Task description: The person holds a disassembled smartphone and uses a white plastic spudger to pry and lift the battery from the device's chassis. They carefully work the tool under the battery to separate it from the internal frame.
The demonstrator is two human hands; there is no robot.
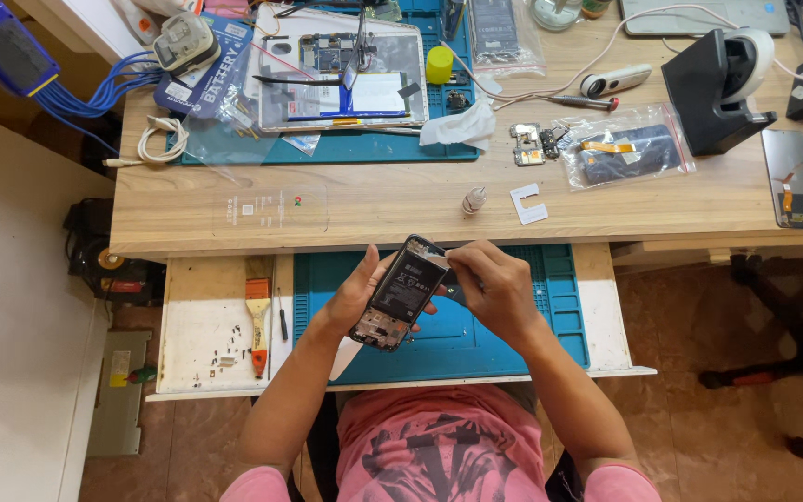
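Observation:
My left hand (353,296) cradles an opened phone (401,290) with its back cover off, the black battery and circuit boards facing up. It hovers tilted above a blue work mat (513,335) on a pull-out shelf. My right hand (493,284) rests against the phone's upper right edge, fingers pinched there on something small and dark; I cannot tell what it is.
On the wooden desk (383,200) behind lie a small white bottle (473,199), a loose circuit board (528,144), a bagged part (626,151), a dismantled tablet (341,70), a black tape dispenser (719,88) and a screen panel (790,177). An orange-handled brush (257,321) and tiny screws sit left on the shelf.

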